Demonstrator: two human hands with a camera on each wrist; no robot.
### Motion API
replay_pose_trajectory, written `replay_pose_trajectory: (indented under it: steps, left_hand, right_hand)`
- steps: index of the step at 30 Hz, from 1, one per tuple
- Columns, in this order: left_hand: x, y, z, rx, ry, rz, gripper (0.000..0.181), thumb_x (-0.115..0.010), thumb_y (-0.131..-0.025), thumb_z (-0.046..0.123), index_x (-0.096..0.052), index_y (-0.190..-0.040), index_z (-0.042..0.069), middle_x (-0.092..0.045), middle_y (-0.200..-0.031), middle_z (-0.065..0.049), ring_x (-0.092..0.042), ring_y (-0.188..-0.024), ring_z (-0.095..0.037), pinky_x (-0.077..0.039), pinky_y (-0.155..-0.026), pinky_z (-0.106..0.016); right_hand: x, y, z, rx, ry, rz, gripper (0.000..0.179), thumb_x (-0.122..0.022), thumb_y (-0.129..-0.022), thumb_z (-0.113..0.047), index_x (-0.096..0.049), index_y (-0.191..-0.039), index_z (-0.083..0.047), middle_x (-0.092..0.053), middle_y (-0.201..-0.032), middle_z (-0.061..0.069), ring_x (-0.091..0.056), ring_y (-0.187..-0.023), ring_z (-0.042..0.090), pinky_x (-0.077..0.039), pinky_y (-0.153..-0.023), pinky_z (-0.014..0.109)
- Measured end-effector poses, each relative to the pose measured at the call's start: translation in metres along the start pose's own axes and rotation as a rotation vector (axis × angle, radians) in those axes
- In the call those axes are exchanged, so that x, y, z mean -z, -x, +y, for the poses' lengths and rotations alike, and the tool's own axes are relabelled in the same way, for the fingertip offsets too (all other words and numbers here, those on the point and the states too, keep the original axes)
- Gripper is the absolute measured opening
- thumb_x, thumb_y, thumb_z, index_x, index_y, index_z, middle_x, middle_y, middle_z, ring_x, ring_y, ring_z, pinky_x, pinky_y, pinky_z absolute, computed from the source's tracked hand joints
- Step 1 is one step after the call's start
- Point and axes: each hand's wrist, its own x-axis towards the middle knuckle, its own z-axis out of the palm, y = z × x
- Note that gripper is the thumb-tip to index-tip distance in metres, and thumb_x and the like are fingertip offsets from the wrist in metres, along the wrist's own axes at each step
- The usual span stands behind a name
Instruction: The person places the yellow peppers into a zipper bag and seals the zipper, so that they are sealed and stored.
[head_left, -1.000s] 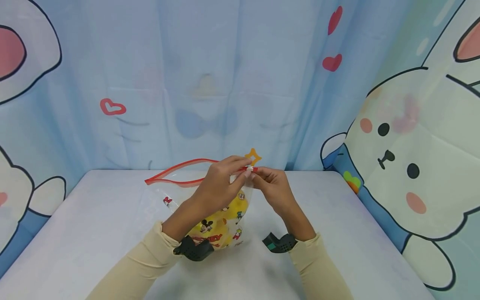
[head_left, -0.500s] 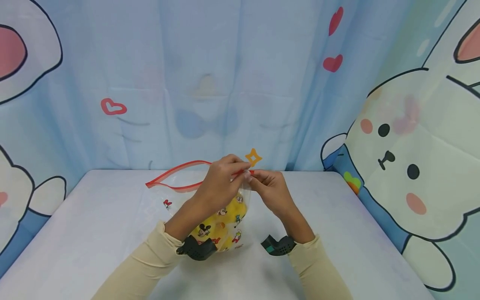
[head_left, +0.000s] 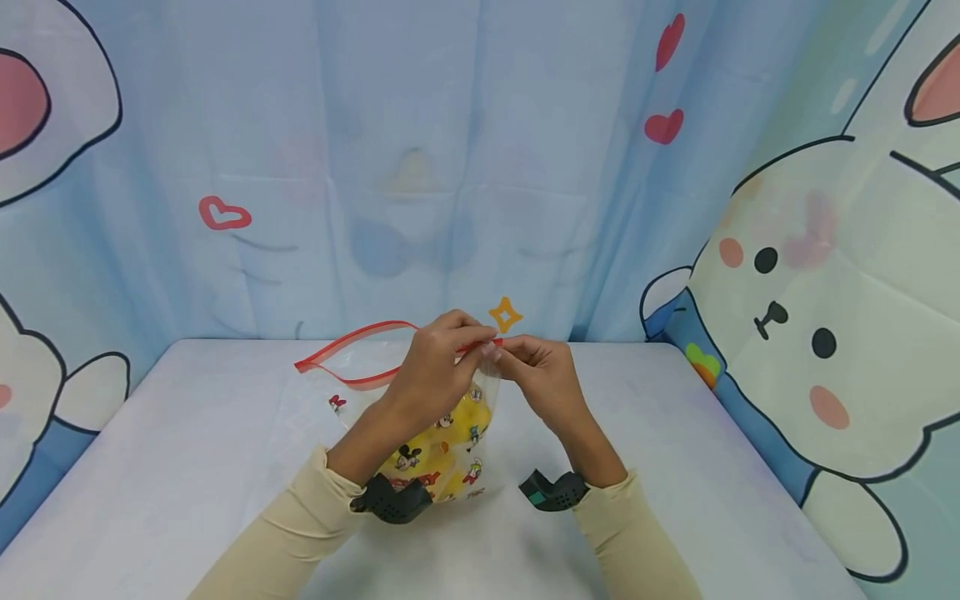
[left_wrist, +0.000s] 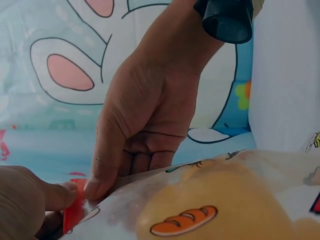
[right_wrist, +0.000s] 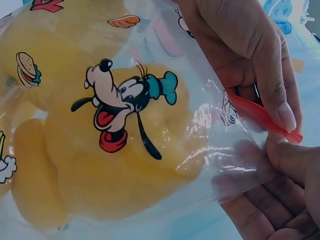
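A clear zip bag (head_left: 442,442) with cartoon prints and a red zip strip (head_left: 351,337) stands on the table, full of rounded yellow things (right_wrist: 125,175) seen through the plastic. Its mouth gapes on the left side. My left hand (head_left: 438,358) reaches across the bag and pinches the red strip near its right end. Beside it my right hand (head_left: 543,371) pinches the bag's right top corner between thumb and fingers. In the right wrist view the two thumbs meet at the strip's red end (right_wrist: 295,135). The left forearm hides part of the bag's front.
The white table (head_left: 187,467) spreads around the bag. Behind it hangs a blue curtain (head_left: 405,108) with cartoon rabbits and hearts. Both wrists wear black cameras, the left one (head_left: 392,498) right in front of the bag's base.
A small white piece on the red strip, visible between the fingertips a second ago, is hidden now. The mouth's left end has shifted slightly right. Both hands keep their pinch, barely moving.
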Motion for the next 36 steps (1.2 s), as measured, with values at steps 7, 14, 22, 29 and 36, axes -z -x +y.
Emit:
replay_pose_trajectory:
  steps: [7,14,22,29,36]
  left_hand:
    - [0.003,-0.001,0.003,0.047,-0.014,-0.020,0.020,-0.069,-0.088,0.003,-0.072,-0.107,-0.003,-0.064,-0.095,-0.008,-0.062,-0.086,-0.017,-0.052,-0.069,-0.021]
    - [0.008,-0.001,0.003,0.043,-0.044,-0.043,0.013,-0.065,-0.090,0.001,-0.072,-0.101,-0.001,-0.062,-0.095,-0.008,-0.059,-0.085,-0.017,-0.051,-0.070,-0.024]
    - [0.010,0.004,0.005,0.046,-0.070,-0.038,0.014,-0.063,-0.092,0.003,-0.070,-0.104,0.000,-0.062,-0.099,-0.008,-0.057,-0.088,-0.019,-0.051,-0.070,-0.025]
    - [0.013,0.004,0.004,0.067,-0.080,-0.052,0.014,-0.062,-0.092,0.002,-0.070,-0.104,-0.001,-0.062,-0.098,-0.009,-0.056,-0.084,-0.019,-0.051,-0.068,-0.025]
    - [0.022,0.007,-0.003,0.090,-0.093,-0.075,0.013,-0.062,-0.092,0.001,-0.070,-0.102,-0.002,-0.063,-0.095,-0.009,-0.056,-0.079,-0.019,-0.050,-0.067,-0.027]
  right_hand:
    - [-0.001,0.000,0.001,0.048,-0.017,0.004,0.016,-0.064,-0.092,-0.006,-0.072,-0.094,0.007,-0.073,-0.087,0.010,-0.070,-0.085,0.022,-0.057,-0.079,0.038]
    - [-0.008,-0.002,-0.002,0.115,-0.044,-0.045,0.015,-0.060,-0.093,-0.001,-0.069,-0.096,0.011,-0.072,-0.088,0.018,-0.072,-0.082,0.022,-0.057,-0.076,0.038]
    - [-0.013,0.000,-0.005,0.185,-0.019,-0.009,0.014,-0.061,-0.091,0.004,-0.070,-0.099,0.011,-0.071,-0.091,0.021,-0.072,-0.081,0.021,-0.058,-0.071,0.038]
    - [-0.010,0.001,-0.005,0.166,-0.022,0.035,0.014,-0.061,-0.092,0.003,-0.069,-0.099,0.012,-0.071,-0.089,0.022,-0.071,-0.078,0.018,-0.058,-0.070,0.036]
    - [-0.002,0.000,-0.004,0.064,-0.022,0.087,0.018,-0.063,-0.092,-0.002,-0.068,-0.102,0.013,-0.072,-0.086,0.017,-0.070,-0.076,0.016,-0.058,-0.071,0.034]
